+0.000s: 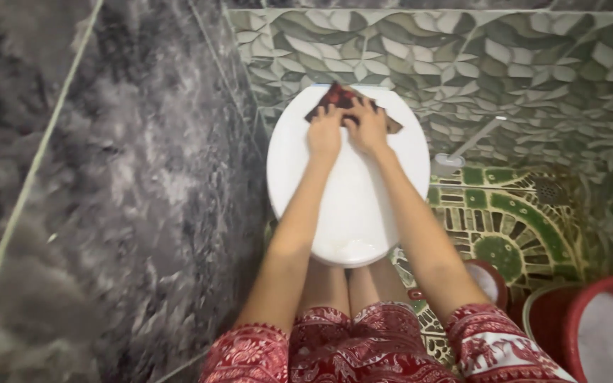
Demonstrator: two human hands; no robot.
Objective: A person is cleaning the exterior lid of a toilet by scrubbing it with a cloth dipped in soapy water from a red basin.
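Hands press flat on a dark red cloth (340, 101) at the 12 o'clock end of a closed white toilet lid (352, 206). Left hand (325, 132) lies palm-down with fingers spread on the cloth's lower edge; right hand (369, 128) does the same just beside it, at 3 o'clock from the left. Neither hand closes around the cloth. Red buckets (608, 326) stand at 4 o'clock on the green patterned floor (512, 220).

Dark red patterned cloth (340, 99) on white toilet lid (349, 191), green mosaic floor (512, 227)
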